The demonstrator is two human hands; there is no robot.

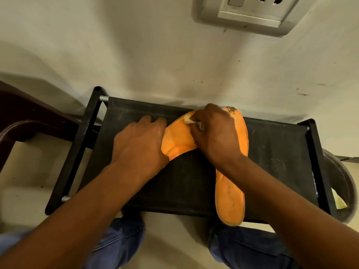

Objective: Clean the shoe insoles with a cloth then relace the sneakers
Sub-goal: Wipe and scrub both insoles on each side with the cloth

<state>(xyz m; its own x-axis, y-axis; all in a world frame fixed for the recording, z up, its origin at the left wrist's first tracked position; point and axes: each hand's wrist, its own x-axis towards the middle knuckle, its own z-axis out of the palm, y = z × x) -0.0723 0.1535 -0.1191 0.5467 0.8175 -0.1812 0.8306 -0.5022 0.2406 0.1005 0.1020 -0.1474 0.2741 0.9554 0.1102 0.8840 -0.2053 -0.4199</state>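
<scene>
Right hand (215, 133) hides most of the cloth (194, 122).

— Colour check, go: two insoles, both bright orange. The long one (230, 193) carries small dark specks, and its far tip is worn to a grey-brown patch.

— The other insole (178, 136)?

— Cleaner orange, a paler crease near the heel. The cloth (194, 122) on it shows off-white, a bit yellowed.

— Underneath?

— Black fabric shelf (182, 183) streaked with chalky grey dust, black frame (77, 148), silver tube ends.

— Background?

— Cream wall (136, 55) with dark scuff marks, white socket plate (250, 12), dark maroon chair (23, 117), blue denim jeans (124, 239), beige floor (27, 181).
</scene>
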